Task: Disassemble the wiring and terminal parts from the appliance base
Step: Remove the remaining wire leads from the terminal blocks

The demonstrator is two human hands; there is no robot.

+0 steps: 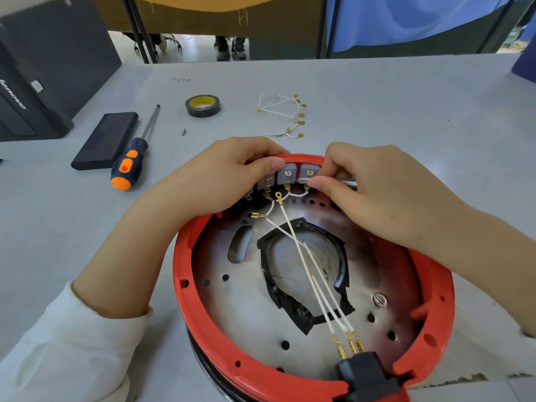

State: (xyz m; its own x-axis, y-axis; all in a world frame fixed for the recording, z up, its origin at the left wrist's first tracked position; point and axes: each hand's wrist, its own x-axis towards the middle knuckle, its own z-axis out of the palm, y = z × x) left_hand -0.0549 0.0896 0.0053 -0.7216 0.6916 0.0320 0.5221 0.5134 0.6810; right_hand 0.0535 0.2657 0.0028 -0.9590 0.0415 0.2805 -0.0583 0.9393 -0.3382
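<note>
the red appliance base (313, 285) lies on the grey table (377, 111), right under both hands. the left hand (220, 181) curls over its far rim, thumb pressed on the grey terminal blocks (287, 177). just beside it, the right hand (377, 192) pinches a thin metal tool (333, 181) whose tip meets the blocks, its fingers hiding the rightmost one. white wires (313, 274) run from below the hands across the metal plate to a black plug (368, 375) nearer the person. beyond the hands lie a bundle of loose wires (285, 114) and a roll of black tape (203, 105); left of the left hand, a screwdriver (135, 156), a black box (106, 143) and a small screw (183, 131).
</note>
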